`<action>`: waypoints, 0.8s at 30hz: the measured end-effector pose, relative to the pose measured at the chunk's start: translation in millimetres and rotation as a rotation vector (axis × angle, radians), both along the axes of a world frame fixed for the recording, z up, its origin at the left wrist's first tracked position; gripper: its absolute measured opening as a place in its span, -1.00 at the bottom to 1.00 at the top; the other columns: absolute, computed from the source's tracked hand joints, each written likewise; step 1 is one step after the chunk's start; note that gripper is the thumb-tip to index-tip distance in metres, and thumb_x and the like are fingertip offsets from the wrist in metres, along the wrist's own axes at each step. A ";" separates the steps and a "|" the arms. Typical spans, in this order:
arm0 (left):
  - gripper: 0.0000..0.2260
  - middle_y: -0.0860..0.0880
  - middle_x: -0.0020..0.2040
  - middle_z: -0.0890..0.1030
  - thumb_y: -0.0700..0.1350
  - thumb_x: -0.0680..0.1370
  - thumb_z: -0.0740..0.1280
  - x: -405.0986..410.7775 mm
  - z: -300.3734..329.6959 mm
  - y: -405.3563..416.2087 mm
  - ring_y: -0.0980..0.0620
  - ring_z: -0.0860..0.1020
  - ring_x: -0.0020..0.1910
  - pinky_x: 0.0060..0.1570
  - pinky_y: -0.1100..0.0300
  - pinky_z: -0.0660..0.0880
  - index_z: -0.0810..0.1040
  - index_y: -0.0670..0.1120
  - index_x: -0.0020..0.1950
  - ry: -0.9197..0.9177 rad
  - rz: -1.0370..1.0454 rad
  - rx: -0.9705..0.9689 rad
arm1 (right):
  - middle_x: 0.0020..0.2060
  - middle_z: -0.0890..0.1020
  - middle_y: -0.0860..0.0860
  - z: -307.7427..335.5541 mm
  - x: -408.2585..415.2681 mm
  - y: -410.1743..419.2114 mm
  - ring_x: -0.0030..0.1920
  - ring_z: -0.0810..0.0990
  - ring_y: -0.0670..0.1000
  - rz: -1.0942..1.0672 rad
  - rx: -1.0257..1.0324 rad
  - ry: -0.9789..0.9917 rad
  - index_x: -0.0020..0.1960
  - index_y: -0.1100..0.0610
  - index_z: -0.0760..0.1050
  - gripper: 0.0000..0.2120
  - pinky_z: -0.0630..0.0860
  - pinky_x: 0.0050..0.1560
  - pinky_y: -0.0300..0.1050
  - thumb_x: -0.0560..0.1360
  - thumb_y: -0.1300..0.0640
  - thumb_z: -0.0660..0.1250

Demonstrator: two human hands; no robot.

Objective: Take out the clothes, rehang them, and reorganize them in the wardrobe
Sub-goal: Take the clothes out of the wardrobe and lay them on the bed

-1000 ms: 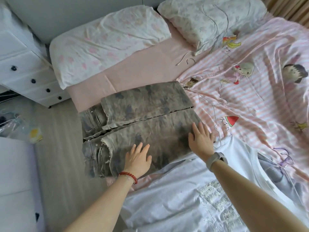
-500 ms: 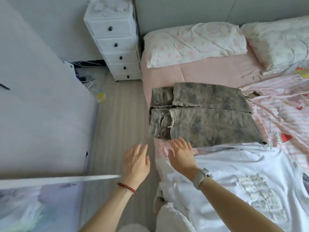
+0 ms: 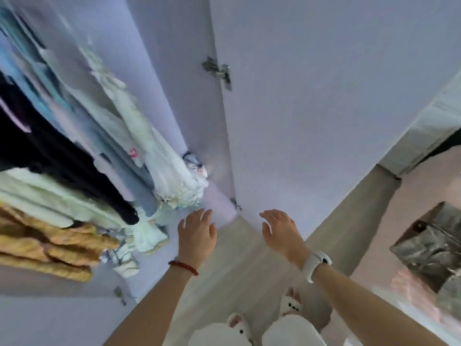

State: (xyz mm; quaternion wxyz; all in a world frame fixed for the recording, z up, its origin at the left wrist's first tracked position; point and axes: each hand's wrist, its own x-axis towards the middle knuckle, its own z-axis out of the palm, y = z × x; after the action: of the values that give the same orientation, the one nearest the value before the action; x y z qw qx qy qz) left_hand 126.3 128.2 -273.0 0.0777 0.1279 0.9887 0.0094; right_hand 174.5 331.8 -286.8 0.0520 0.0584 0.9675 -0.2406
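Observation:
I face the open wardrobe point(image 3: 189, 101) on the left, where clothes hang in a row: a black garment point(image 3: 62, 156), white and cream pieces point(image 3: 159, 156), and yellow knitwear point(image 3: 50, 245). My left hand point(image 3: 197, 233) is held out, fingers spread and holding nothing, just in front of the wardrobe's lower edge. Beside it my right hand point(image 3: 279, 231) is also empty and relaxed, in front of the open wardrobe door point(image 3: 324, 108). The folded camouflage trousers point(image 3: 434, 243) lie on the bed at the far right.
The pale door stands open straight ahead, with hinges point(image 3: 219, 71) on its inner edge. Wooden floor point(image 3: 239, 270) runs between wardrobe and pink bed point(image 3: 389, 221). My feet in white slippers point(image 3: 289, 303) are below. The frame is motion-blurred.
I have turned left from the bed to the wardrobe. Both hands left the folded trousers and now hover empty in front of the wardrobe and its door.

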 end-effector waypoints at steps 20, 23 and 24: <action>-0.62 -0.13 0.40 0.33 -0.10 0.55 0.21 -217.4 214.5 -185.1 -0.08 0.25 0.41 0.26 -0.01 0.18 0.37 -0.11 0.37 0.737 0.374 0.201 | 0.24 0.48 0.11 216.5 -359.8 -250.8 0.21 0.45 0.09 0.314 -0.643 0.335 0.32 0.18 0.37 -0.67 0.27 0.14 -0.28 0.59 0.16 0.07; -0.55 -0.04 0.51 0.10 -0.02 0.59 0.09 -251.7 215.8 -199.3 0.02 0.00 0.49 0.37 0.00 0.08 0.16 -0.04 0.48 0.628 0.491 0.162 | 0.21 0.49 0.11 239.9 -398.3 -275.2 0.14 0.46 0.06 0.382 -0.690 0.229 0.39 0.17 0.26 -0.61 0.32 0.16 -0.21 0.59 0.09 0.08; -0.54 -0.03 0.52 0.05 -0.01 0.59 0.08 -257.1 212.2 -201.3 0.04 -0.05 0.50 0.38 0.00 0.09 0.13 -0.03 0.49 0.610 0.511 0.159 | 0.14 0.52 0.12 244.8 -406.8 -283.1 0.05 0.47 0.04 0.422 -0.697 0.202 0.39 0.18 0.25 -0.62 0.36 0.12 -0.18 0.59 0.12 0.09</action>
State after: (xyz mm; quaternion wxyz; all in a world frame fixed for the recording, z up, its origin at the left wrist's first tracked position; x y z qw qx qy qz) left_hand -130.8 -73.1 -60.7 -0.2340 -0.1192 0.9626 0.0666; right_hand -232.3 48.7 -41.9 0.0217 -0.1859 0.8193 -0.5420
